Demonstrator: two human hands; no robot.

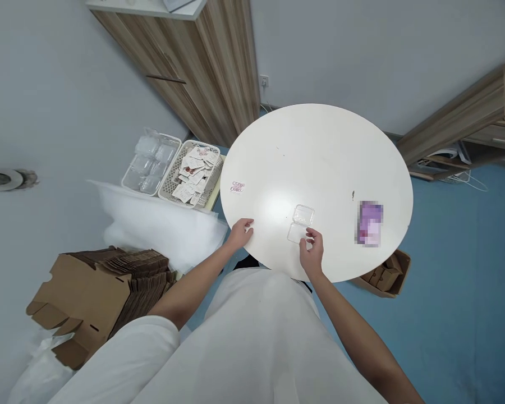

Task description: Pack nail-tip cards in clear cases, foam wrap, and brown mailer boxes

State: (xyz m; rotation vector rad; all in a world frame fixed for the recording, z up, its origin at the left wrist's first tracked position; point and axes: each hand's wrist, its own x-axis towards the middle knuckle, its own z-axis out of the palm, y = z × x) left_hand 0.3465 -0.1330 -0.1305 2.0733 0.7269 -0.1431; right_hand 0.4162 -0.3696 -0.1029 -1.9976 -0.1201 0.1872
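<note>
A small clear plastic box [303, 215] lies with its lid folded back on the white round table [320, 146]. My right hand [312, 252] has its fingers curled at the right edge of the box's nearer half, gripping that edge. Over the table's near left edge is my left hand [240, 233], thumb and fingers apart and holding nothing. Beyond it, a small sticker-like piece with pink print [238, 187] lies flat on the table.
A blurred-out purple item [369, 223] lies on the right of the table. On the left stand a white basket of printed cards [212, 182], a bin of clear boxes [128, 179], white wrap [164, 219] and flattened cardboard [84, 303]. An open carton [399, 278] is below right.
</note>
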